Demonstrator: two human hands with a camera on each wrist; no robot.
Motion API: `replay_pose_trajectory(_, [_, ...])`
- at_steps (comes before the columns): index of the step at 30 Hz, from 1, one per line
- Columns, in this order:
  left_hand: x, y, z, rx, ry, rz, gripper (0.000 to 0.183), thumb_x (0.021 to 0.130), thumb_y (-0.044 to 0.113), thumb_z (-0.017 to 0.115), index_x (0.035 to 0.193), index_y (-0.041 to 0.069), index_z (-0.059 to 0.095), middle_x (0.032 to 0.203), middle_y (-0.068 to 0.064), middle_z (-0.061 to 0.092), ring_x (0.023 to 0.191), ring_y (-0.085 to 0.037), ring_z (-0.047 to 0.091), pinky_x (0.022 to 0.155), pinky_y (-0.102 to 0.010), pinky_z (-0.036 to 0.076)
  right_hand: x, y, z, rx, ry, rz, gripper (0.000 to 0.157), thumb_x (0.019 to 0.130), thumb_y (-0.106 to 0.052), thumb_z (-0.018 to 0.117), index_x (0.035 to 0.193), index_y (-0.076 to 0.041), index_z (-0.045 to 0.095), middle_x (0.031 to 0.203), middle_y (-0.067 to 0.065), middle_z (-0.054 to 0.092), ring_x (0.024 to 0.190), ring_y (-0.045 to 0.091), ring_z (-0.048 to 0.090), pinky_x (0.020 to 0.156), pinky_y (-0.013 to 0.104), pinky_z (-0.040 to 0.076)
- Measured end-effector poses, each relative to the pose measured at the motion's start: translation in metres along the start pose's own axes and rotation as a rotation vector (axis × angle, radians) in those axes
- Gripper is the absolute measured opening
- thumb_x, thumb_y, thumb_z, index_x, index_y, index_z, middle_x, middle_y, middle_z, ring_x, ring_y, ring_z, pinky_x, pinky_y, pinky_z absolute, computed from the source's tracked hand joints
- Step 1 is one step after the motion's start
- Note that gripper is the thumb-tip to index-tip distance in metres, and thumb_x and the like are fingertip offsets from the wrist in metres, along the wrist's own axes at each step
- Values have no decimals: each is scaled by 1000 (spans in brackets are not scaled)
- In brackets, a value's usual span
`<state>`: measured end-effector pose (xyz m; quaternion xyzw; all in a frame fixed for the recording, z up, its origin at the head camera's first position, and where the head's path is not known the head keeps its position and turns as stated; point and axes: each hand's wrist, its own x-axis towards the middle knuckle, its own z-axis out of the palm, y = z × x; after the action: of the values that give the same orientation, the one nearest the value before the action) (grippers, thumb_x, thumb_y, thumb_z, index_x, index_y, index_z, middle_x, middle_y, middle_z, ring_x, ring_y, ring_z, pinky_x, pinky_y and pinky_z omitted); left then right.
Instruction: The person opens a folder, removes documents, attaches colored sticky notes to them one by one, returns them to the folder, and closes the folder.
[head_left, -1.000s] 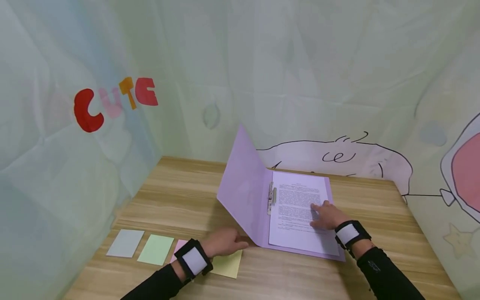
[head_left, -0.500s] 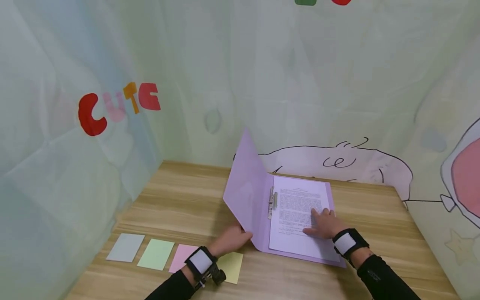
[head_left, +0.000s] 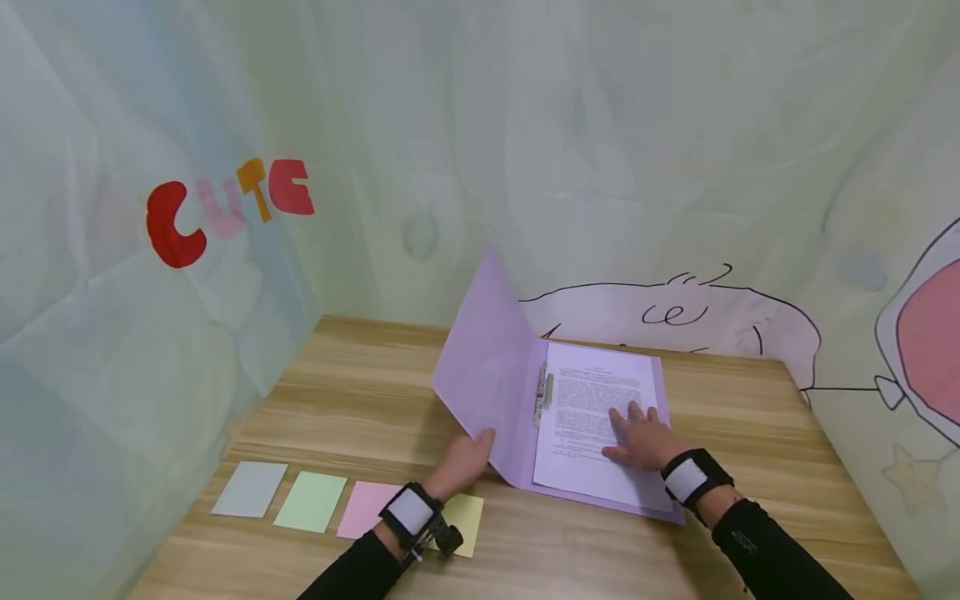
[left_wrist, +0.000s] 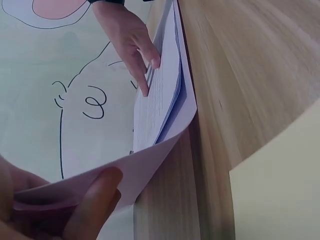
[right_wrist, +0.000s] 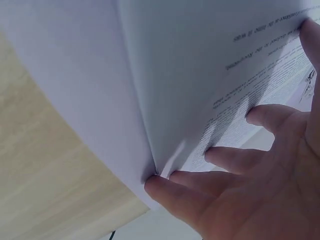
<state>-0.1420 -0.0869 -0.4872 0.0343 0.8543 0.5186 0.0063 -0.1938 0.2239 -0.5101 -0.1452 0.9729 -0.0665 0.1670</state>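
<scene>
A purple file folder (head_left: pixel 486 367) stands open on the wooden table, its left cover raised at a slant. My left hand (head_left: pixel 461 463) grips the lower edge of that cover; in the left wrist view the thumb (left_wrist: pixel 100 192) lies along one face of it. Printed paper sheets (head_left: pixel 581 462) lie on the folder's right side, next to a metal clip (head_left: pixel 543 398) at the spine. With fingers spread, my right hand (head_left: pixel 643 440) rests on the top sheet. The right wrist view shows its fingertips touching the page, one near the sheet's edge.
Left of the folder, a row of coloured paper squares lies on the table (head_left: pixel 360 367): grey (head_left: pixel 250 489), green (head_left: pixel 311 502), pink (head_left: pixel 366 507) and yellow (head_left: pixel 468 521). My left wrist partly covers the yellow one. A printed cloth backdrop (head_left: pixel 600 167) rises behind.
My left hand has moved up from above the yellow square and taken hold of the folder cover's lower edge. My right hand has slid slightly left on the page, its fingers more spread.
</scene>
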Motion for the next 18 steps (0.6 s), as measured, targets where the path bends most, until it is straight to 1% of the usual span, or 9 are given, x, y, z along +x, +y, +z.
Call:
replay_pose_trajectory(1, [0,-1,0,13,4,-10,30,93,17,48,86,-9,62,70,-9,59,62,-16,50,58,-32,47,0,0,1,0,-2,1,77,88,-52,58,144,-3,37,143,36,25,123,63,23,94,67,28])
replay_pose_trajectory(5, [1,-1,-2,23,17,1,30,92,14,46,83,-10,62,69,-8,58,61,-16,49,58,-33,47,-1,0,1,0,5,3,77,88,-52,58,143,-3,37,143,36,26,123,63,24,94,67,29])
replay_pose_trajectory(8, [3,-1,-3,15,27,11,29,92,12,46,87,-10,62,73,-11,62,65,-17,52,61,-33,48,-2,0,-1,5,6,3,77,88,-51,59,143,-3,38,143,36,26,123,63,24,94,68,29])
replay_pose_trajectory(12, [4,-2,-5,16,31,2,29,93,12,46,91,-11,62,79,-15,63,69,-18,54,64,-35,49,-3,2,-1,-5,17,-3,76,88,-51,58,143,-2,38,143,37,26,123,63,25,94,68,28])
replay_pose_trajectory(15, [4,-2,-8,19,36,-20,30,93,13,45,93,-11,62,80,-15,63,69,-18,53,65,-35,48,-2,4,0,-8,25,-2,77,88,-53,58,143,-3,38,143,36,26,123,63,24,95,68,27])
replay_pose_trajectory(17, [5,-4,-10,-8,43,-23,29,93,12,45,96,-12,61,83,-16,64,73,-19,55,67,-34,49,-2,6,2,-6,26,-4,78,87,-54,58,143,-3,39,143,37,27,123,63,24,96,67,26])
replay_pose_trajectory(18, [4,-4,-12,-14,47,-36,30,93,12,46,96,-13,61,82,-16,64,72,-19,55,66,-34,49,-2,6,3,-3,25,-6,78,87,-54,59,142,-3,39,143,37,27,124,62,24,97,67,26])
